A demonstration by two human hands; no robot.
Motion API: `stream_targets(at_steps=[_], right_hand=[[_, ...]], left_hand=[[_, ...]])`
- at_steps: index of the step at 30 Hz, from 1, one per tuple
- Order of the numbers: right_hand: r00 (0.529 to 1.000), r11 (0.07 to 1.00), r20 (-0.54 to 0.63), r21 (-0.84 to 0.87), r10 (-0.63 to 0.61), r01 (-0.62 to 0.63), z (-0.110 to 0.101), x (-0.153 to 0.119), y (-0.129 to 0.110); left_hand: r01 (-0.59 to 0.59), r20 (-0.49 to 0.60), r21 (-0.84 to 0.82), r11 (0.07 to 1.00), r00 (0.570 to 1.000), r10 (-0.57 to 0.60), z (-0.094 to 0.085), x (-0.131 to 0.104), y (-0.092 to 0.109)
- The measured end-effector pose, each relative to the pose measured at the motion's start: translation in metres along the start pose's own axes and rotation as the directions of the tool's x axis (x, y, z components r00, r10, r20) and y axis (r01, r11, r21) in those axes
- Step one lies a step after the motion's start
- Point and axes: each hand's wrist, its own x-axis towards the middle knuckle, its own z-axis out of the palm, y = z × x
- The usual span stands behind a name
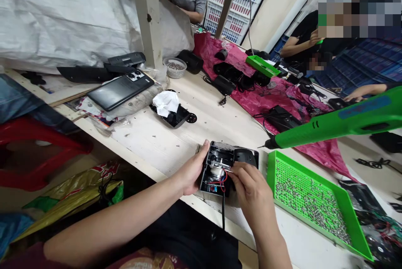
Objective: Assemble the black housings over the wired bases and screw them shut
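A black plastic housing (216,158) lies open near the table's front edge, with red and blue wires and a white part inside. A black cable (223,214) hangs from its lower side. My left hand (194,172) grips the housing's left side, thumb up along the edge. Over its right half is my right hand (249,181), fingers pinched together at the wires and the middle of the housing; what the fingertips hold is too small to name. Just to the right, a green electric screwdriver (333,124) points its tip left above a green tray (317,206) of small screws.
Behind are a phone (121,89), a tub of screws (175,68), a black shell with white tissue (166,103), and pink plastic sheeting (245,93) with black parts. A red stool (40,151) stands at left. Other people sit across the table.
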Motion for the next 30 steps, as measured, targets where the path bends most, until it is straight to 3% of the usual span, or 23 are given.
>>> stream_targets(at_steps=[10,16,30], right_hand=[[0.991,0.990,-0.072,-0.070,0.113,-0.118,-0.007,-0.002,-0.020],[1.000,0.994,-0.026,-0.109,0.010,-0.013,-0.014,0.004,-0.024],[0.999,0.997,-0.013,-0.066,0.035,-0.036,-0.010,0.005,-0.019]], left_hand=[[0.032,-0.046,-0.004,0.999,0.998,-0.032,0.001,-0.004,0.000],[-0.010,-0.062,0.033,0.999,0.998,0.012,0.001,-0.003,-0.002],[-0.044,-0.015,-0.008,0.999,0.999,0.044,0.000,0.000,-0.005]])
